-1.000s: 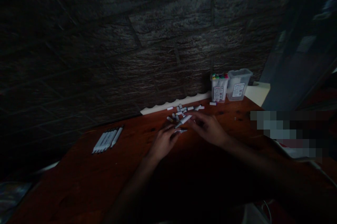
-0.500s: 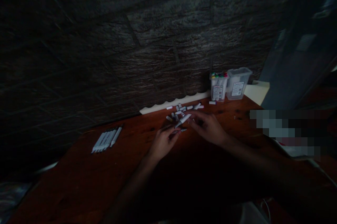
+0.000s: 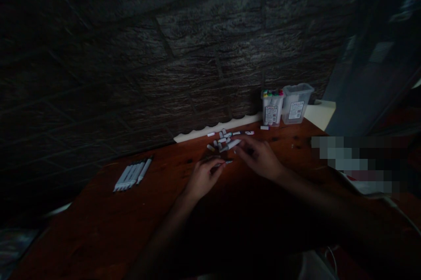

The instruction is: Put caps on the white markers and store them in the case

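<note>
My right hand (image 3: 259, 157) pinches a white marker (image 3: 233, 144), its uncapped grey end pointing down and left. Below and left of it, the closed fingers of my left hand (image 3: 204, 177) hold a thin tool (image 3: 229, 162) with a grey pointed tip; most of it is hidden, so its kind does not show. The left fingers are apart from the marker. Just beyond both hands lies a loose heap of white marker caps (image 3: 222, 140). Off to the left, several white markers (image 3: 126, 177) lie side by side in a row.
At the back right stand a clear plastic box of colour-capped markers (image 3: 272, 109) and another clear box (image 3: 297, 103). A white cap (image 3: 264, 127) lies before them. A wavy white strip (image 3: 217, 129) runs along the stone-patterned wall (image 3: 210, 52). The wooden table (image 3: 98, 223) is dimly lit.
The marker's grey end has come away from my left fingers, and it now tilts lower over the caps in my right hand. The left hand stays almost in place.
</note>
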The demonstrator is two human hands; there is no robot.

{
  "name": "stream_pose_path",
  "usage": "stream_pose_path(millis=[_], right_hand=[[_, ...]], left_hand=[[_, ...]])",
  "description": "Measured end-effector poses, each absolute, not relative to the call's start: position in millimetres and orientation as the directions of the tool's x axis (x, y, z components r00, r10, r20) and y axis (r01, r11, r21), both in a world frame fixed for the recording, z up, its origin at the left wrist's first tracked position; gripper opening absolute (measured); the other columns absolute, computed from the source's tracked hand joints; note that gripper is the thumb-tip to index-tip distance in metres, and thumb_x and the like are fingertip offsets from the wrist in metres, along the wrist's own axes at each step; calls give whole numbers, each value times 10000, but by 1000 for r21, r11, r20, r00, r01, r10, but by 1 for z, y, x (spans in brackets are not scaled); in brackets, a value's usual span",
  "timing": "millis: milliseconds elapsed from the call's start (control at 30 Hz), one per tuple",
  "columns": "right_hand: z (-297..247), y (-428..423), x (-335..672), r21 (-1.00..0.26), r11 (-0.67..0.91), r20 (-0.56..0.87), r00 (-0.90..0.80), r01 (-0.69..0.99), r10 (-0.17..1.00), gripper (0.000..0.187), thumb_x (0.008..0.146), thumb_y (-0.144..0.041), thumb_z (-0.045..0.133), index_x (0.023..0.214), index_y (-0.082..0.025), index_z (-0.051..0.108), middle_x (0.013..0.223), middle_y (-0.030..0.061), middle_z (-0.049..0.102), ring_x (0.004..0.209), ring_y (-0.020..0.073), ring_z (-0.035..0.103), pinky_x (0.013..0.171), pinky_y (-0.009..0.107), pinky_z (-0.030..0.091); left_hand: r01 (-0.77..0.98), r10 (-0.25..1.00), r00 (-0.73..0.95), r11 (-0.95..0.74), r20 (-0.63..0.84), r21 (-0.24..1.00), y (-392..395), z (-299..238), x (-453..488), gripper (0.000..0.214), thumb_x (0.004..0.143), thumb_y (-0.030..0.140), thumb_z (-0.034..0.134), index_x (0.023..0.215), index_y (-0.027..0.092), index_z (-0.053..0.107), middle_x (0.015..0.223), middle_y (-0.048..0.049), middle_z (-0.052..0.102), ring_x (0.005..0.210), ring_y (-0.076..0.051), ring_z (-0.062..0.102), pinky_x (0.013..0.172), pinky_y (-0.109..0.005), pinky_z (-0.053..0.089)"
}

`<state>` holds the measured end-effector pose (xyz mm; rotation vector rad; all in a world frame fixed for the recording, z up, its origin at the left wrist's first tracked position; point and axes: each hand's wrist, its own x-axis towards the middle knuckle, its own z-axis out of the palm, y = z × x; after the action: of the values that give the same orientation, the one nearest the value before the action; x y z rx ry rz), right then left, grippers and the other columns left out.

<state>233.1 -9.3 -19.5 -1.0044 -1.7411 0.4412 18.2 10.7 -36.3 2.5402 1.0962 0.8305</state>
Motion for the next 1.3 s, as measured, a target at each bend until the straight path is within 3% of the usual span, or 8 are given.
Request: stream_pose_path(millis=[200,467,1300], right_hand=[[-16,-12,231,-687,565,576,-132,456,807,244,887,-355,555,1006,-168,657,622,-27,564,542,93,502,529,232,382],[-14,-13,232,-684,588,578,-171,431,798,220,883,-360,557,790,-177,635,701,-2,621,599,98,539,582,238,408],[-20,-15,229,-678,602,519,-305,422,798,206,889,-340,541,818,-170,631,670,-18,622,561,79,531,556,209,379]], left_hand=[[580,725,570,-688,386,436,11,-36,18,148,898,231,547,965,220,678,970,-18,737,888,-173,689,812,-298,532],[598,748,564,-662,349,453,10,-37,20,171,908,268,535,982,228,683,998,-15,733,920,-180,682,832,-299,518],[581,723,611,-686,323,437,10,-40,19,170,913,259,528,997,239,675,1053,-16,720,951,-185,674,857,-332,516]])
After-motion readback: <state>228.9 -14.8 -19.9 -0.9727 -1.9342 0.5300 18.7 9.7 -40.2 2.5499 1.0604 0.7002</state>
